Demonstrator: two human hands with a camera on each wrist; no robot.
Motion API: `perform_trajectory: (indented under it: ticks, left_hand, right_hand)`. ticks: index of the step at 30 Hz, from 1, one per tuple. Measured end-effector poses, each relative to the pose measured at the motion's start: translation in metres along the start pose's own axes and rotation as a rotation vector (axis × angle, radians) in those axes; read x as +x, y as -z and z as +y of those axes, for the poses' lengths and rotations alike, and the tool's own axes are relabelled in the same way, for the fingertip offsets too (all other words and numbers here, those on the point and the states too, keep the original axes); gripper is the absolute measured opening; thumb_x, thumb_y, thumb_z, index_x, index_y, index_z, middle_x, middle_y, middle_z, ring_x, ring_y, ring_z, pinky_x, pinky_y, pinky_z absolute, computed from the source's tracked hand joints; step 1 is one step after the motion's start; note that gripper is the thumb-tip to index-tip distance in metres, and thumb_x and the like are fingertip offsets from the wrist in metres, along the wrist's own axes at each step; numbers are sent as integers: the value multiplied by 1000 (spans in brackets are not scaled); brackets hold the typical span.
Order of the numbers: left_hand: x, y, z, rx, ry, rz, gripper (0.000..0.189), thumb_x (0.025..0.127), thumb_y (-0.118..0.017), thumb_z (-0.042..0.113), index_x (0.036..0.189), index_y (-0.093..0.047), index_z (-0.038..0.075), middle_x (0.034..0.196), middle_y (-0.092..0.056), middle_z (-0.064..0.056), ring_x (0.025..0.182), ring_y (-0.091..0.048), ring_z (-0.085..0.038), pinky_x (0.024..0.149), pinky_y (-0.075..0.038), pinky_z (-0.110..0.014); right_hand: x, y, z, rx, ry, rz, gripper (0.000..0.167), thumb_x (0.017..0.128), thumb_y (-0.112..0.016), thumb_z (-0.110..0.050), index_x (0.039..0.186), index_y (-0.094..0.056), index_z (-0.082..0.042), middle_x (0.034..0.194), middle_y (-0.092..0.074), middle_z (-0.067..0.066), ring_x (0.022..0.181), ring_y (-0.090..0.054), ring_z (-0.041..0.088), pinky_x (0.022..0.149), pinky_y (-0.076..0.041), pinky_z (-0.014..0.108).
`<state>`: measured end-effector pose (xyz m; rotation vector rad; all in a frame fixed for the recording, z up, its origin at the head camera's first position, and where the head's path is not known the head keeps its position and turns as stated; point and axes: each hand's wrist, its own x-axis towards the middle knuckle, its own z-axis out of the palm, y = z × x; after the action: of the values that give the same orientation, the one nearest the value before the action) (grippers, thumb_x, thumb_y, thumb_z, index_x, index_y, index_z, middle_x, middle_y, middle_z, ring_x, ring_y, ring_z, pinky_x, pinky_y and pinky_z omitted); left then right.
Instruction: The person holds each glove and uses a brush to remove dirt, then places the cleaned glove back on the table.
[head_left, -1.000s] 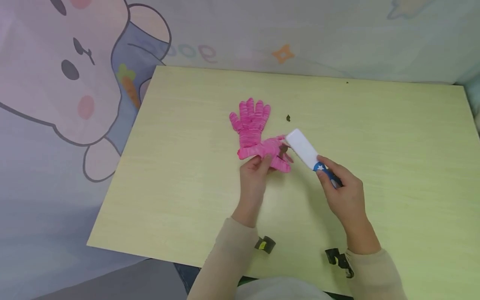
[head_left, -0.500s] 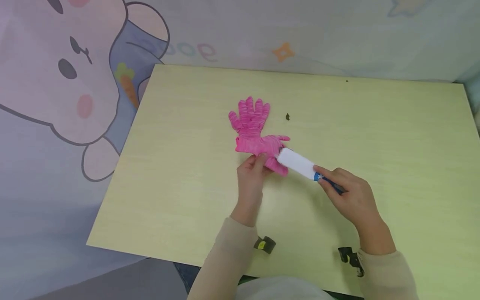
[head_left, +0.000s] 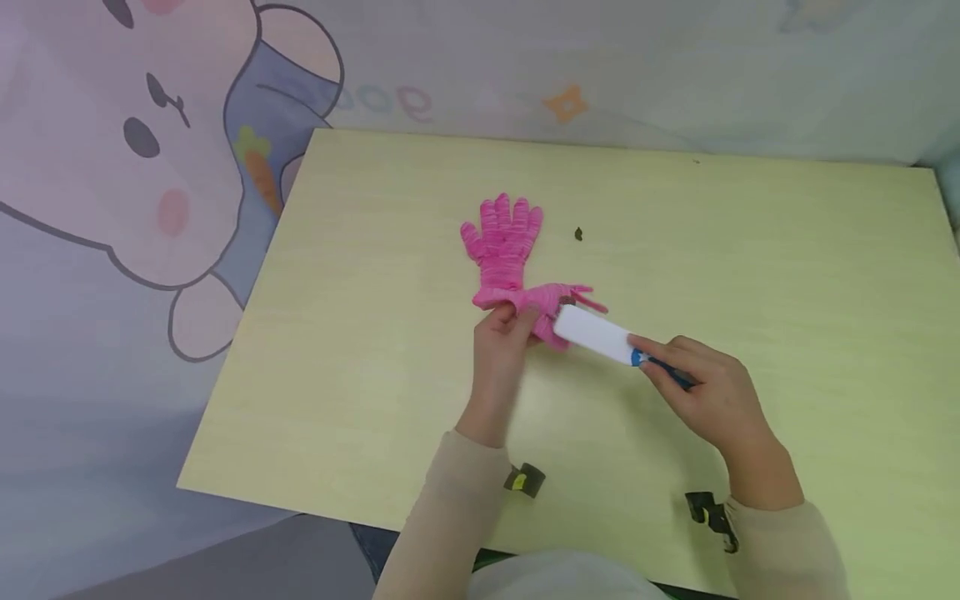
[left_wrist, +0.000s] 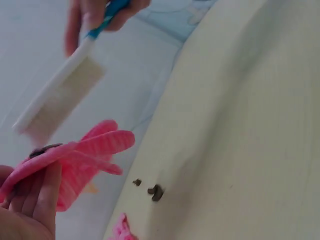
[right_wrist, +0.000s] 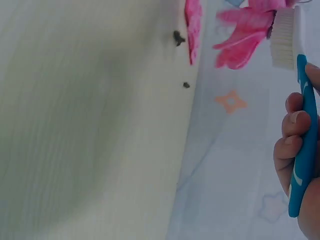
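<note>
My left hand (head_left: 500, 346) pinches a pink knit glove (head_left: 546, 298) and holds it up, its fingers under the fabric in the left wrist view. A dark brown smudge or clump (left_wrist: 45, 150) sits on the glove's upper side. In my right hand (head_left: 708, 387) is a white brush (head_left: 595, 335) with a blue handle (right_wrist: 303, 160), gripped with curled fingers. Its pale bristles (right_wrist: 283, 40) face the dark patch, the brush head overlapping the glove in the head view. A second pink glove (head_left: 506, 237) lies flat on the table, just beyond the held one.
Small dark brown crumbs (left_wrist: 156, 192) lie on the pale yellow table (head_left: 337, 333), right of the flat glove. Behind the table hangs a printed curtain (head_left: 480, 67). Black wrist straps (head_left: 528, 481) show near both sleeves.
The brush has come down and left from above the held glove's fingers onto its dark patch, its head tilting flatter. The held glove has shifted slightly; its fingers now point right.
</note>
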<state>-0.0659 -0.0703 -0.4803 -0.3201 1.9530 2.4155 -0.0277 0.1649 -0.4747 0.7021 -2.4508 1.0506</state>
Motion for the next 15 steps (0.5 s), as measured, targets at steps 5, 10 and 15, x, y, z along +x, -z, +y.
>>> perform_trajectory:
  ticks: [5,10,15]
  left_hand:
    - [3,5,4,72,-60,11,22,92,-56,9,106,-61,-6,84,-67,-16,74,-65,-14,70,-54,-28]
    - [2,2,3,223,-117,-38,17,90,-59,8,95,-62,-7,68,-60,-6,57,-48,-9,50,-40,-18]
    - [1,0,7,222,-105,-32,19,90,-59,8,98,-61,-9,75,-65,-15,60,-54,-7,55,-50,-22]
  right_hand:
    - [-7,10,7,45,-9,42,32,91,-57,-36,105,-71,-11,69,-54,-7,57,-32,-3,48,-25,15]
    - [4,6,1,189,14,46,27,89,-63,-24,106,-70,-5,69,-55,-3,58,-34,1,49,-26,16]
    - [4,1,1,29,24,-13,30,91,-57,-37,106,-72,-15,67,-49,-11,55,-31,-3,48,-25,14]
